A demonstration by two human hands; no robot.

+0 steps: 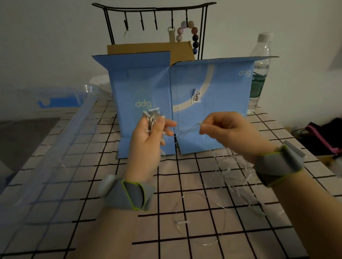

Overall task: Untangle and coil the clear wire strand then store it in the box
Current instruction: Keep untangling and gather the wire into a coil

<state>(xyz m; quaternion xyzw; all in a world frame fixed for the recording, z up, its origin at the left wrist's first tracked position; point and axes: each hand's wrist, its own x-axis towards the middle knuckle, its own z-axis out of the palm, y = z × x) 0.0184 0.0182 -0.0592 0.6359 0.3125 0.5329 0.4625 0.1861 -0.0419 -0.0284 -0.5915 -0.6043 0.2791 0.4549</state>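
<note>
- Up front, the left hand [150, 135] is raised over the tabletop [89, 197], its fingers [166, 122] curled round a small coiled bundle of clear wire strand [152, 117] with white ties sticking out.
- From that bundle a thin stretch of strand runs across to the right hand [225, 129], whose thumb and forefinger pinch it tight, the other fingers folded in.
- Loose loops of more clear wire [200, 223] lie on the checked cloth below and between the forearms, some tangled beside the right wrist.
- Each wrist carries a grey wristband [130, 194] edged in green.
- Just behind the hands stands the blue box [184, 99], flaps open upward.
- Behind it a black wire rack [157, 14] holds a beaded bracelet [191, 35].
- To the right of the box stands a plastic water bottle [260, 65]; to the left lies a clear plastic bin [62, 117].
</note>
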